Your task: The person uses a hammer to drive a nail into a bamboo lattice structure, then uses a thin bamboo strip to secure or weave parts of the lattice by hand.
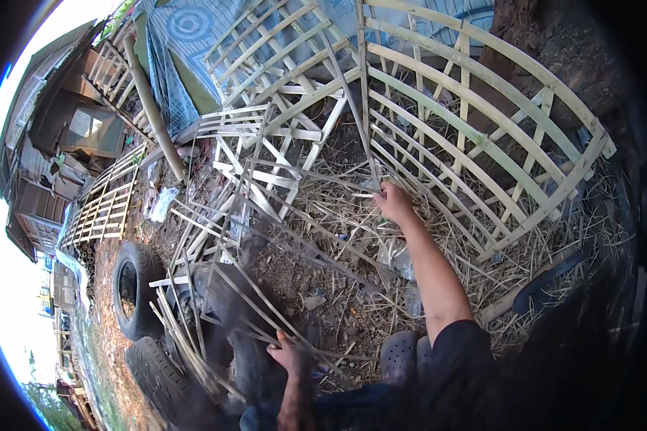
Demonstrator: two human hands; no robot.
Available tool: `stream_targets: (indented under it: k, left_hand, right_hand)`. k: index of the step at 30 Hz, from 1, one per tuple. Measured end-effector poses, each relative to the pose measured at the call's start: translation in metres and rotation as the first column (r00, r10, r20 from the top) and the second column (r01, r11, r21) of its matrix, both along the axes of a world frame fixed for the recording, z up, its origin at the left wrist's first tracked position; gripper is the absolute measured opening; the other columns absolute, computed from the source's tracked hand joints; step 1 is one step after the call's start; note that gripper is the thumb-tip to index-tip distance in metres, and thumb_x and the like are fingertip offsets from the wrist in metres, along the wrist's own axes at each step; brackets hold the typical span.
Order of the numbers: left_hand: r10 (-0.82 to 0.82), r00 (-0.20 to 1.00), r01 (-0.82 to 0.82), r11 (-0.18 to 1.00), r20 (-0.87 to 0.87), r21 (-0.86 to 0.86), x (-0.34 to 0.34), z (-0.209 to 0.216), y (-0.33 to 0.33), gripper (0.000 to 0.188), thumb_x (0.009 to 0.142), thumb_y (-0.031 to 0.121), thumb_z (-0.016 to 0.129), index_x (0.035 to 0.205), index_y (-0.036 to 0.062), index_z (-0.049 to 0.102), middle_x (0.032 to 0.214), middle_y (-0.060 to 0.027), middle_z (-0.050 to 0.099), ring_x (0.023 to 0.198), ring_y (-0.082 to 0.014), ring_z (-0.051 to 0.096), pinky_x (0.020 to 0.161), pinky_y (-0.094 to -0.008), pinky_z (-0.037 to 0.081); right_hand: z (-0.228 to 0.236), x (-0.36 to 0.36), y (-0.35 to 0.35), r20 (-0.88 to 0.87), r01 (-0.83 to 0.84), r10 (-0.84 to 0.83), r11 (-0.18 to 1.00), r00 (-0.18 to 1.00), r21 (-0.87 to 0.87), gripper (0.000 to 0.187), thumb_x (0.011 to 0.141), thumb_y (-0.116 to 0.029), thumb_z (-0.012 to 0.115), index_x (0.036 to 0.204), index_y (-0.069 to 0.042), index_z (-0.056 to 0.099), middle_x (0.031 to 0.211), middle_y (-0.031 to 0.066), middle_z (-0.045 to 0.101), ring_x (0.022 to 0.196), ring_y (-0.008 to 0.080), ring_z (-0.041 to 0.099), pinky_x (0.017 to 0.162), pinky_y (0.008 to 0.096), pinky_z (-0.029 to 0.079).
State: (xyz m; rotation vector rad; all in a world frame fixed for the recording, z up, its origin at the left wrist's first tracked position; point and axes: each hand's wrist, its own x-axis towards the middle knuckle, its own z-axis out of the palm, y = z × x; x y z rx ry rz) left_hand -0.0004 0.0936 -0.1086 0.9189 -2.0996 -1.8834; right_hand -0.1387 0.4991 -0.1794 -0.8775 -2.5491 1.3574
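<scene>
My right hand (394,202) is stretched forward, thumb and fingers pinching the end of a thin bamboo strip beside the corner of a large bamboo lattice panel (474,136). Lower and closer to me, my left hand (289,355) is closed on a thin strip of an open frame of bamboo strips (302,251). This frame spans the space between my two hands, above the ground. Dark blurred patches hide parts of it. More pale lattice panels (280,57) stand ahead of my hands, partly overlapping.
Worn tyres (127,287) lie to the left, next to a bundle of loose strips (183,345). Shavings and cut strips (352,208) litter the ground. A blue patterned sheet (194,29) hangs behind the panels. My clog (399,355) shows at the bottom.
</scene>
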Motion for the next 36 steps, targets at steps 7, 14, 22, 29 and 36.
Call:
stream_targets:
  k: [7,14,22,29,36]
  left_hand:
    - [-0.064,0.967,0.06,0.998,-0.246,-0.024,-0.031,0.027,-0.021,0.044,0.09,0.036,0.064,0.091,0.0129,0.026,0.07,-0.0052,0.048,0.053,-0.0154,0.054,0.047,-0.0276,0.046]
    - [-0.298,0.937,0.291,0.955,-0.18,-0.065,-0.068,0.121,-0.056,0.043,0.09,0.037,0.064,0.095,0.0128,0.029,0.074,-0.005,0.049,0.058,-0.0165,0.056,0.046,-0.0294,0.047]
    - [-0.457,0.889,0.441,0.867,-0.018,-0.233,-0.087,0.189,-0.056,0.052,0.085,0.037,0.07,0.104,0.0025,0.036,0.078,-0.0055,0.052,0.064,-0.0136,0.057,0.053,-0.0294,0.05]
    - [-0.414,0.89,0.401,0.91,0.19,0.102,-0.07,0.063,-0.047,0.057,0.081,0.051,0.069,0.091,0.0057,0.036,0.068,-0.0048,0.053,0.054,-0.0168,0.059,0.042,-0.0313,0.05]
    - [-0.288,0.937,0.303,0.952,0.199,-0.049,-0.059,0.013,-0.006,0.076,0.079,0.055,0.069,0.11,-0.0074,0.036,0.073,-0.0135,0.06,0.053,-0.0177,0.057,0.044,-0.0314,0.045]
  right_hand:
    - [0.095,0.022,0.018,-0.154,0.072,-0.045,0.982,0.987,0.177,0.034,0.085,-0.032,0.062,0.106,-0.005,0.063,0.09,0.0148,0.069,0.087,0.0334,0.065,0.076,0.0424,0.05]
    - [0.195,0.062,0.048,-0.145,0.078,-0.043,0.967,0.988,0.242,0.028,0.082,-0.03,0.063,0.096,-0.006,0.067,0.085,0.0127,0.07,0.082,0.0318,0.066,0.073,0.0409,0.05]
    - [0.28,0.141,0.08,-0.125,-0.063,0.037,0.975,0.992,-0.213,0.019,0.093,-0.016,0.049,0.104,-0.001,0.053,0.08,0.0052,0.063,0.066,0.0141,0.062,0.056,0.0292,0.05]
    - [0.211,0.132,0.035,-0.008,-0.076,0.078,0.948,0.997,-0.31,0.023,0.089,-0.013,0.055,0.107,0.0,0.049,0.082,0.0064,0.061,0.068,0.0156,0.063,0.055,0.0312,0.053]
    - [0.066,0.104,0.068,-0.275,-0.008,-0.049,0.979,0.96,-0.202,0.042,0.069,-0.002,0.058,0.109,0.001,0.049,0.086,0.0148,0.061,0.075,0.0259,0.062,0.065,0.0369,0.05]
